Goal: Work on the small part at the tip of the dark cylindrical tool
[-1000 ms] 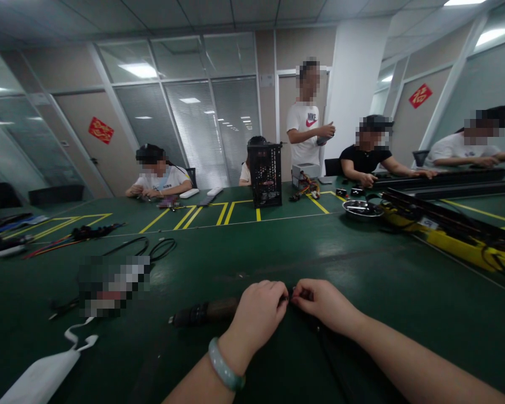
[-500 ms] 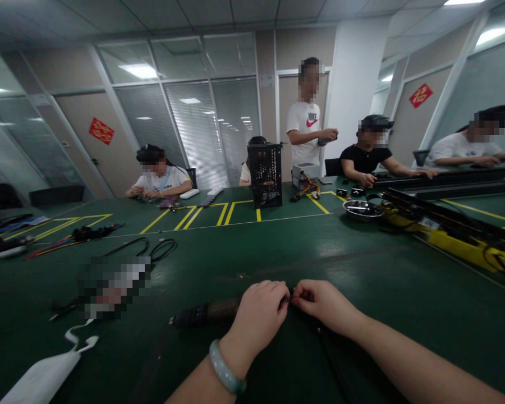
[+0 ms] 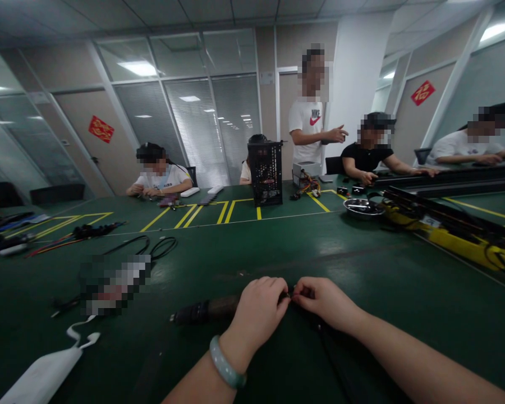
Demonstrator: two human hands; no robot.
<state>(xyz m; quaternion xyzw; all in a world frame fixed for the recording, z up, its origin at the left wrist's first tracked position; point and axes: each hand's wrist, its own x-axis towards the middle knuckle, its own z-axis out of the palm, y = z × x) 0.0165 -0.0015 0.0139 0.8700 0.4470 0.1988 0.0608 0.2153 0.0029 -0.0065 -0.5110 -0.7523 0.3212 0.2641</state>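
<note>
On the green-matted table [image 3: 353, 264], the left hand [image 3: 256, 317] and right hand [image 3: 324, 300] meet, their fingers [image 3: 278, 286] pinched closed on a small black connector [image 3: 292, 293] at the end of a thin black cable [image 3: 334, 365], light and limp-looking, best held right at the tip.

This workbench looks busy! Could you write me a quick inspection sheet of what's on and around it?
Surface: green bench marked with yellow lines.
Job's things: small dark part pinched between both hands; dark cylindrical object beside them.
Clutter: white bag; pixelated, unreadable item; metal bowl.
Grips: left hand, wearing a pale bangle, and right hand meet at the fingertips.
Cables: black cable below the hands; black coils; red-and-black wires.
Surroundings: seated co-worker; standing person; glass partitions.
</note>
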